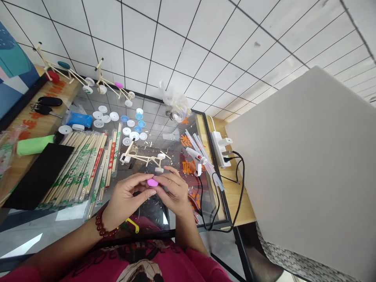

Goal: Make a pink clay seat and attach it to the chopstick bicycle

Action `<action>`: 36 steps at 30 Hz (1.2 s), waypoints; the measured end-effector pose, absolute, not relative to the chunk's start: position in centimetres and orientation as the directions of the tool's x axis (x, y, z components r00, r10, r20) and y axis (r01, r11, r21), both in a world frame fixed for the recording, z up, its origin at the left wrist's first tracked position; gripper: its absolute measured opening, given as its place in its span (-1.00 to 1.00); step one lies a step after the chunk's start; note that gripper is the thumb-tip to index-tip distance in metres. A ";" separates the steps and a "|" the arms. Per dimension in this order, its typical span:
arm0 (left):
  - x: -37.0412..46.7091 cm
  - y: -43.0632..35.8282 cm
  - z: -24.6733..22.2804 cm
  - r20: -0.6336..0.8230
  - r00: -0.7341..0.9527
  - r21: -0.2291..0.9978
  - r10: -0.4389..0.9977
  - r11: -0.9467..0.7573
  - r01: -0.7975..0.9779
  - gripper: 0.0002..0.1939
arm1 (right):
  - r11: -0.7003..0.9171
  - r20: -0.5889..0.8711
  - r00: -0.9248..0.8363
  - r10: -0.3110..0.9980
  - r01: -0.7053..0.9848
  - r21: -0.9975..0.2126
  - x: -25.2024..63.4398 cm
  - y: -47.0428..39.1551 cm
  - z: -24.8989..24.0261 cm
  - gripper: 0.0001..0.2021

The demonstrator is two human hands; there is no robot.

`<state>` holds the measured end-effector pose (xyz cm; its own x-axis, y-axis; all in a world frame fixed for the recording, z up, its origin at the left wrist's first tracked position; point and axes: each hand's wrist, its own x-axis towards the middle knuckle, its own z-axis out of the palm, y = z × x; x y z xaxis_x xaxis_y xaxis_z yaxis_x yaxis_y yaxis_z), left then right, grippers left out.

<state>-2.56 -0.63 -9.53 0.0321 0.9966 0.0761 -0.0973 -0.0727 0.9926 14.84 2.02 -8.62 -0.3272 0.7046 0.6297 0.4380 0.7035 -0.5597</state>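
A small pink lump is pinched between my two hands over the glass table. My left hand, with a red bead bracelet at the wrist, has its fingers closed on the lump's left side. My right hand grips it from the right with thumb and fingertips. Just beyond my fingers stands a small frame of wooden sticks with white caps as wheels. White and blue bottle caps lie further back.
Wrapped chopsticks and a black sheet lie left. A glue gun, clear glue sticks and a power strip are right. Two stick models stand at the back. A yellow-handled tool is near the front edge.
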 end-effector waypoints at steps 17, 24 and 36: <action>-3.5 -0.5 -8.8 0.378 0.052 0.916 0.924 -0.382 0.123 -0.65 | 0.732 0.647 -0.342 0.681 0.300 -0.612 15.2 1.9 -8.7 -0.67; -3.4 -0.7 -9.2 0.248 0.046 0.969 0.968 -0.248 0.000 -0.58 | 0.698 0.622 -0.318 0.715 0.268 -0.665 15.2 1.7 -8.8 -0.67; -3.4 -0.5 -8.3 0.151 0.094 0.987 0.984 -0.156 0.046 -0.83 | 0.727 0.605 -0.404 0.686 0.346 -0.593 15.4 1.6 -8.7 -0.67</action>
<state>-3.36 -0.49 -8.32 0.0937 0.9841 0.1511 0.0455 -0.1558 0.9867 15.39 1.64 -8.71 -0.4038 0.6864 0.6047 0.3464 0.7266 -0.5934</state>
